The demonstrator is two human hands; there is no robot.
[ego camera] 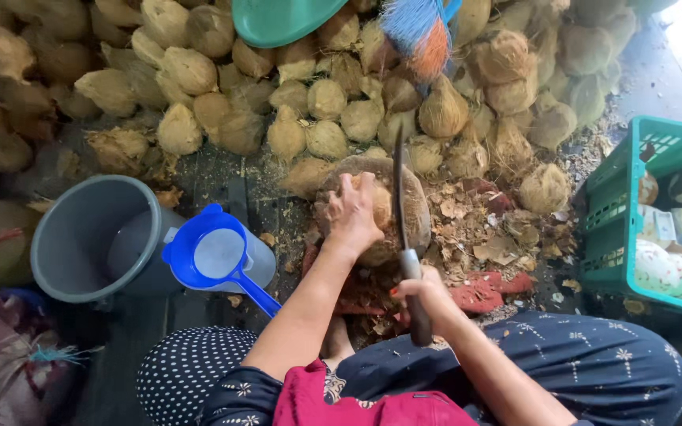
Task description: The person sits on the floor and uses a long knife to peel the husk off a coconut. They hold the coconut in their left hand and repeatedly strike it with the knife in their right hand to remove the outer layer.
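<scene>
Coconut (392,207) brown, fibrous, round; left hand (354,214) on top.

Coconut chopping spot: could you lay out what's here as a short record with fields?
Left hand: pressed on top of a husked coconut, steadying it
Right hand: gripping the handle of a long knife, blade upright beside the coconut
Ground around it: husk chips scattered to the right
Behind: pile of husked coconuts
Left side: grey bucket with a blue strainer beside it
Right side: green crate holding pale peeled coconuts
</scene>
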